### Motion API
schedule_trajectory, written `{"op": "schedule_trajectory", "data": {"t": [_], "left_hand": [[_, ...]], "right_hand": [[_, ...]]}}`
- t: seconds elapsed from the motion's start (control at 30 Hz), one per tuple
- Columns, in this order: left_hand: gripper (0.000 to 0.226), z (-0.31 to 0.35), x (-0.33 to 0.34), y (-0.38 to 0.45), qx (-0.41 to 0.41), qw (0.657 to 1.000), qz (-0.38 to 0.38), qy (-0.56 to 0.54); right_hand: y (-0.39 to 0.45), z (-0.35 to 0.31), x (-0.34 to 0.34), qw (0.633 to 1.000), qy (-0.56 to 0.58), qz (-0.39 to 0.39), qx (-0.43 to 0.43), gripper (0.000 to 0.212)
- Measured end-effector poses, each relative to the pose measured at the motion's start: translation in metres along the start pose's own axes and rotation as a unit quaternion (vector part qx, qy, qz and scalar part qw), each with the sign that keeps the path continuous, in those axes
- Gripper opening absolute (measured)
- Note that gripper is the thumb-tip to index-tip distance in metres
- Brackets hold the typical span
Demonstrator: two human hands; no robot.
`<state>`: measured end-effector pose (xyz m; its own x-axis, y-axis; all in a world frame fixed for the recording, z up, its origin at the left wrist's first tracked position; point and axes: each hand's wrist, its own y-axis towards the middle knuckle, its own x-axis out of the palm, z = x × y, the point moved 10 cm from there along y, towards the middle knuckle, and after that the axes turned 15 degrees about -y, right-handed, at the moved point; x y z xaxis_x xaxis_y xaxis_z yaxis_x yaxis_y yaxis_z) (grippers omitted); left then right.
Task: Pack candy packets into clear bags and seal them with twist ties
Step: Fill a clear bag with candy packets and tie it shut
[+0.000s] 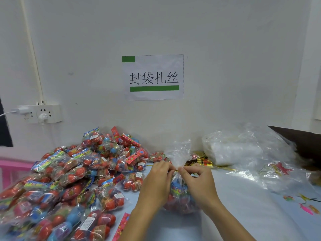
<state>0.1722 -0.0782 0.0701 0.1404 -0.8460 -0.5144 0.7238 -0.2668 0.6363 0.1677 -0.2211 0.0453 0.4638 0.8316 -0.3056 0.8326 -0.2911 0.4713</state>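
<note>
A clear bag (178,192) filled with candy packets stands on the table between my hands, its gathered top (178,153) sticking up. A gold twist tie (176,170) wraps the bag's neck. My left hand (159,180) pinches the tie's left end. My right hand (198,178) pinches its right end, fingers curled against the neck. A big heap of candy packets (73,174) with red and blue candies covers the table's left side.
A bundle of gold twist ties (205,161) lies just behind the bag. A stack of clear bags (238,148) sits at the back right, with loose plastic (278,173) spread beside it. A pink basket (10,169) is at the far left. A wall socket (41,113) hangs above.
</note>
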Motion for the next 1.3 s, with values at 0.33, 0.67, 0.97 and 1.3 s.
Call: {"op": "schedule_trajectory", "data": {"t": [0.33, 0.67, 0.97, 1.3], "left_hand": [[0.011, 0.004, -0.006, -0.001, -0.005, 0.999, 0.034, -0.005], [0.010, -0.013, -0.005, 0.001, -0.080, 0.989, 0.042, -0.113], [0.012, -0.019, 0.000, -0.002, -0.151, 0.978, 0.062, -0.127], [0.035, -0.028, 0.002, -0.003, -0.186, 0.958, 0.069, -0.208]], "right_hand": [[0.001, -0.004, -0.003, 1.000, 0.016, 0.005, -0.007, 0.020], [0.001, -0.006, 0.002, 1.000, 0.002, -0.015, -0.016, 0.010], [0.000, -0.009, 0.003, 0.999, 0.014, 0.008, -0.030, 0.012], [-0.001, -0.008, 0.002, 0.999, 0.009, 0.027, -0.040, 0.010]]}}
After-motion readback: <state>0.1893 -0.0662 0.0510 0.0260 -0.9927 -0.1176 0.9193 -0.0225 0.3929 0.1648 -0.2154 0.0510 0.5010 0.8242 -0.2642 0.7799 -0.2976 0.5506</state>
